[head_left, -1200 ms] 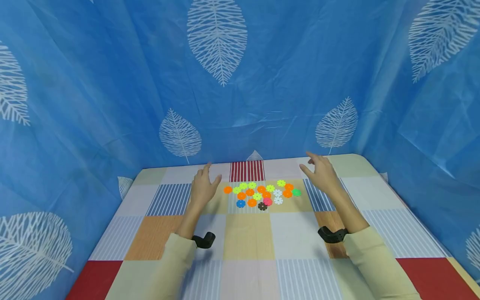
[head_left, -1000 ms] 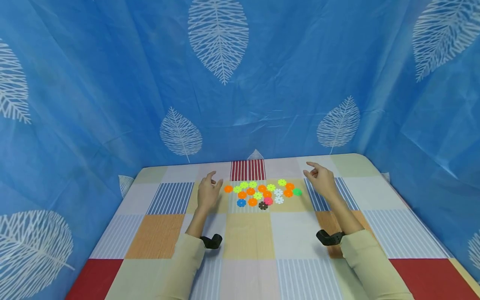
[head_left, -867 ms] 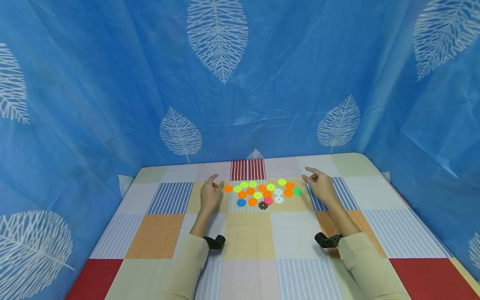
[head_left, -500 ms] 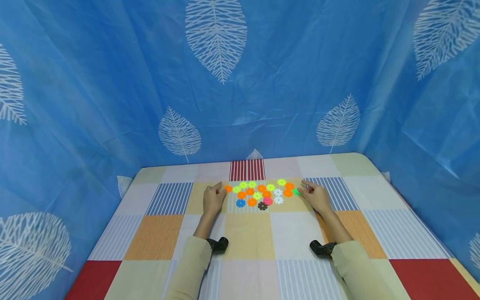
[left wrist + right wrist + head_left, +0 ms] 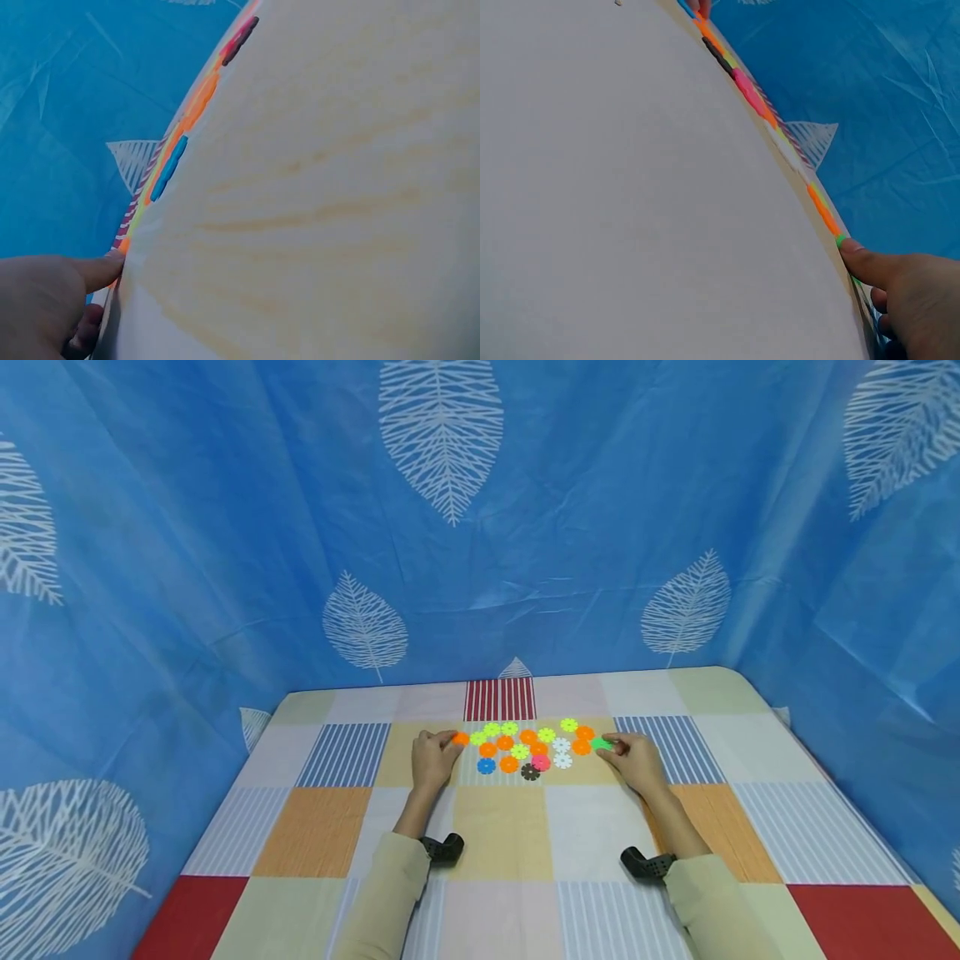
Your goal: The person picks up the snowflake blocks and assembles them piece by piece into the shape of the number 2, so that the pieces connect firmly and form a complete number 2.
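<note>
Flat, notched interlocking discs lie loosely grouped on the table. At the group's left end, my left hand pinches an orange disc between thumb and index finger. My right hand does the same at the right end with a green disc. Both discs look flat at table level. In the left wrist view the thumb touches the orange edge; the fingers beneath are partly hidden. The right wrist view has the thumb on the green disc.
Between the hands lie several yellow, orange and white discs, plus a blue disc, a pink disc and a dark brown disc. A patchwork cloth covers the table. Blue leaf-print curtain encloses the back and sides.
Both hands have come down and inward from above the table's far part. The left fingers now pinch the orange disc, the right fingers the green one. The other discs lie as before.
</note>
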`<state>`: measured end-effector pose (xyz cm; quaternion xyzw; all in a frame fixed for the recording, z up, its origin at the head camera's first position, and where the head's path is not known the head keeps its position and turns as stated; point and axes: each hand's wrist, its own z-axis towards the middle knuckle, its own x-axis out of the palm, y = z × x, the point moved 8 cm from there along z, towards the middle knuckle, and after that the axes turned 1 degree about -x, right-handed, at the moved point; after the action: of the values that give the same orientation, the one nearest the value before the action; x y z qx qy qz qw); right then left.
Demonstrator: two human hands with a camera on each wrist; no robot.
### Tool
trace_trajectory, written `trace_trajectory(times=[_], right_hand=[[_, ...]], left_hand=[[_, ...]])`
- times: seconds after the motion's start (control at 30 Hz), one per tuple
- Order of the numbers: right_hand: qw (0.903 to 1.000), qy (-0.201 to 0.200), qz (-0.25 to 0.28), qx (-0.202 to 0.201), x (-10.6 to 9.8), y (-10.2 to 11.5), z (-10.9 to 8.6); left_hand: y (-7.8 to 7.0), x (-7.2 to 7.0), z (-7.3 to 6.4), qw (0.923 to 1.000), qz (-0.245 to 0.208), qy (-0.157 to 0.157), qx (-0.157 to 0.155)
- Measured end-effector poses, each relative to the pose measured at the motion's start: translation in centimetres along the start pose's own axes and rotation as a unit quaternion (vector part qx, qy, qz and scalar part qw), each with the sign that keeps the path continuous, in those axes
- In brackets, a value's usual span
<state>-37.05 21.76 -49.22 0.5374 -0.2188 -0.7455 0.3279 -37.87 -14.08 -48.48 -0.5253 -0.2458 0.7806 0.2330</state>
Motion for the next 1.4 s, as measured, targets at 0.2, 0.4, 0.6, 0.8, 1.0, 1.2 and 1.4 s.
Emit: trace_trajectory(times=[0.2,0.4,0.6,0.8,1.0,1.2,1.4], right_hand=[[0.9981,-0.018,0.049,0.033,-0.4,-0.2,-0.5],[0.9730,-0.035,0.207,0.097,-0.1,-0.4,-0.5],[0.9060,-0.025,0.412,0.093,1.5,2.5,-0.7],[0.8870,0.025,0.460,0.029,3.2,7.5,-1.4],[0.8906,0.050,0.452,-0.020,3.7,10.5,-2.1],[0.8857,0.066,0.458,-0.039,4.1,11.3,-2.5],[0.8914,0.057,0.446,-0.054,4.1,11.5,-2.8]], left_hand=[[0.5,0.0,-0.5,0.9937,-0.108,0.027,-0.014],[0.0,0.1,-1.3,0.9790,-0.189,0.074,-0.021],[-2.6,0.8,-2.1,0.9411,-0.302,0.146,-0.044],[-7.2,1.5,-3.6,0.8738,-0.423,0.231,-0.063],[-9.9,2.0,-4.6,0.8371,-0.468,0.277,-0.060],[-11.6,0.9,-5.4,0.8284,-0.476,0.290,-0.055],[-12.0,0.3,-5.8,0.8313,-0.470,0.292,-0.049]])
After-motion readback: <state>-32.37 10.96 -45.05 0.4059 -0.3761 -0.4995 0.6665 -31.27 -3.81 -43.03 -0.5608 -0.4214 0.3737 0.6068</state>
